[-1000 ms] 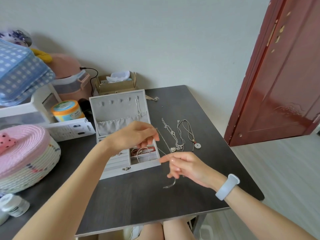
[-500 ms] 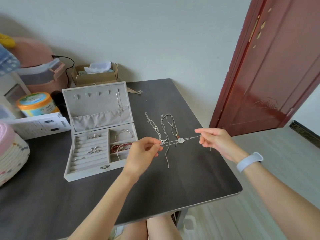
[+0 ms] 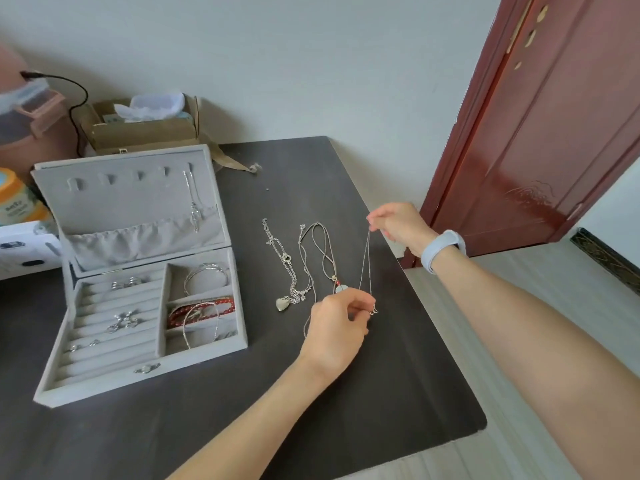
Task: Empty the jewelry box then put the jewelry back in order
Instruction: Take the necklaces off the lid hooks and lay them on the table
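Note:
The grey jewelry box (image 3: 52,389) lies open on the dark table (image 3: 242,410), with rings in its slots, bangles and a red bracelet (image 3: 202,311) in its right compartments, and one chain hanging in the lid. Between my two hands a thin silver chain (image 3: 365,268) is stretched above the table's right side. My right hand (image 3: 398,225) pinches its far end; my left hand (image 3: 337,323) pinches its near end with a small pendant. Two necklaces lie on the table beside it: a heart-pendant chain (image 3: 285,271) and a cord necklace (image 3: 323,251) with a round stone.
A cardboard box (image 3: 145,131) with tissue stands at the back against the wall. A pink appliance with a black cable and a round tub sit at the far left. A dark red door (image 3: 540,133) is to the right, past the table's edge.
Both hands have swung the chain from a sideways stretch to a lengthwise one beside the cord necklace: the right hand went farther back, the left moved to the right.

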`<state>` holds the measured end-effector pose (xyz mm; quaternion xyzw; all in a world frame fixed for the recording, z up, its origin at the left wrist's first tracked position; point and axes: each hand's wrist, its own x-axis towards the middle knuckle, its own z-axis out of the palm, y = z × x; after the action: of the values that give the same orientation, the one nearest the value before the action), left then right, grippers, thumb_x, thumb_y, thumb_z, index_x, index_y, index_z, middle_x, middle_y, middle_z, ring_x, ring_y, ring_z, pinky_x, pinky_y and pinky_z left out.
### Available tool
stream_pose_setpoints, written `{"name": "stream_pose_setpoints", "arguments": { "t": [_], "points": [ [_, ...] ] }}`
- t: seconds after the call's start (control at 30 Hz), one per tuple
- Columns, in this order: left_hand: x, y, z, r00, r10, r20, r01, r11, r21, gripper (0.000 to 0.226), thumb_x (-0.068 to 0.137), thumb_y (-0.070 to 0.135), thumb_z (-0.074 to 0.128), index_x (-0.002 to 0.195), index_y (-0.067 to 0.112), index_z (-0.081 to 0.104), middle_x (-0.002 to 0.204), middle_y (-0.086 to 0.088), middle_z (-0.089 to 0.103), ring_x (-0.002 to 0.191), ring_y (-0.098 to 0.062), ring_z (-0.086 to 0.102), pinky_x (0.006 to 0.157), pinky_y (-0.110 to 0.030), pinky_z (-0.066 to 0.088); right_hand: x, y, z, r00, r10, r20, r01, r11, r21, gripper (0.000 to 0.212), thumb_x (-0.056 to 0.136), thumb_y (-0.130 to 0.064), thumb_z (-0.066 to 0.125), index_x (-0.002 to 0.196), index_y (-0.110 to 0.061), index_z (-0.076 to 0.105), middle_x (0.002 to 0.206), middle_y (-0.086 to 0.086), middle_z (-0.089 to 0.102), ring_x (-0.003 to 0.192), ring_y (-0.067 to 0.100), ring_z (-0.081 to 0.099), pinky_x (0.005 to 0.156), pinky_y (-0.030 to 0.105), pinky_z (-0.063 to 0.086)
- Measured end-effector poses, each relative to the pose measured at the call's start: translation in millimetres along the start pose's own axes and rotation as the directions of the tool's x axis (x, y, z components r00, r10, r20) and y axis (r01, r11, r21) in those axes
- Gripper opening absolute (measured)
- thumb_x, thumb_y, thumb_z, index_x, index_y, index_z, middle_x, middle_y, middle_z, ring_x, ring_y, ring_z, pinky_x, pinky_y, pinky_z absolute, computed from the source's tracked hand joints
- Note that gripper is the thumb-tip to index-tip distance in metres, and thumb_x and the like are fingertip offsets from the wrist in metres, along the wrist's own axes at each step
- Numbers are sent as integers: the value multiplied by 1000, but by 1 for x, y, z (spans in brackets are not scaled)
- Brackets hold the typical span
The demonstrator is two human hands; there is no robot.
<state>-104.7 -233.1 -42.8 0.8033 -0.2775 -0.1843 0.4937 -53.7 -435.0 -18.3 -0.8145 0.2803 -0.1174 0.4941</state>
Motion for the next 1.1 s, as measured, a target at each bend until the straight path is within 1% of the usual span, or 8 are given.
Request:
{"name": "stream_pose_setpoints", "arguments": {
  "t": [0.1, 0.17, 0.27, 0.43, 0.5, 0.67, 0.87, 1.1],
  "points": [
    [13, -3, 7, 997, 71, -22, -65, 976, 208, 25, 92, 9, 47, 104, 19, 66, 96, 5, 66, 92, -13, 59, 76, -18, 43, 25, -2, 10, 997, -33, 71, 38, 997, -68, 18, 83, 0, 55, 98, 3, 64, 77, 6, 61, 66, 8, 51, 50, 4, 39],
    [19, -4, 9, 983, 184, -24, -161, 913, 376, 25, 92, 9, 46, 104, 19, 66, 95, 4, 65, 95, -15, 54, 72, -25, 45, 39, 0, 18, 991, -57, 125, 73, 989, -126, 20, 83, 1, 55, 101, 3, 63, 83, 9, 61, 65, 5, 52, 51, 1, 38],
    [30, -16, 9, 913, 409, 1, -343, 765, 546, 19, 74, 10, 58, 85, 19, 70, 77, 10, 67, 77, -19, 56, 49, -24, 50, 55, 3, 27, 978, -108, 180, 142, 972, -189, 19, 83, -1, 55, 100, -3, 64, 83, 7, 63, 76, 10, 56, 63, 5, 41],
    [35, -36, 5, 820, 559, 126, -497, 585, 641, 29, 81, 25, 43, 88, 18, 70, 87, 10, 65, 84, -16, 41, 63, -27, 44, 71, 4, 35, 954, -244, 177, 284, 924, -255, 18, 85, -11, 55, 98, -17, 67, 89, -3, 67, 92, 15, 59, 95, 33, 44],
    [35, -36, 2, 809, 570, 142, -511, 564, 649, 28, 81, 26, 44, 89, 17, 69, 89, 9, 65, 87, -17, 41, 67, -25, 34, 69, 8, 35, 944, -315, 99, 330, 906, -265, 22, 88, -9, 50, 102, -14, 67, 103, 3, 69, 98, 19, 61, 97, 38, 44],
    [34, -40, 1, 793, 594, 137, -518, 538, 665, 34, 83, 27, 44, 106, 13, 65, 96, 4, 64, 96, -20, 43, 72, -28, 27, 43, 28, 23, 892, -450, -38, 401, 827, -394, 33, 85, -1, 42, 105, -12, 66, 102, 9, 68, 99, 28, 58, 91, 41, 44],
    [32, -43, 1, 773, 616, 147, -543, 525, 655, 34, 84, 28, 47, 107, 13, 65, 98, 2, 62, 100, -20, 46, 76, -31, 29, 23, 37, 23, 933, -264, 244, 353, 541, -764, 45, 97, -29, 27, 140, -16, 27, 143, 3, 33, 131, 24, 27, 102, 44, 25],
    [31, -43, -1, 801, 572, 174, -541, 570, 618, 34, 82, 30, 47, 107, 16, 65, 101, 7, 62, 101, -17, 47, 80, -28, 29, 55, 16, 36, 898, -81, 432, 394, 583, -710, 47, 100, -27, 15, 146, -19, 7, 157, -6, -1, 144, 13, -5, 114, 56, -3]
  ]
}}
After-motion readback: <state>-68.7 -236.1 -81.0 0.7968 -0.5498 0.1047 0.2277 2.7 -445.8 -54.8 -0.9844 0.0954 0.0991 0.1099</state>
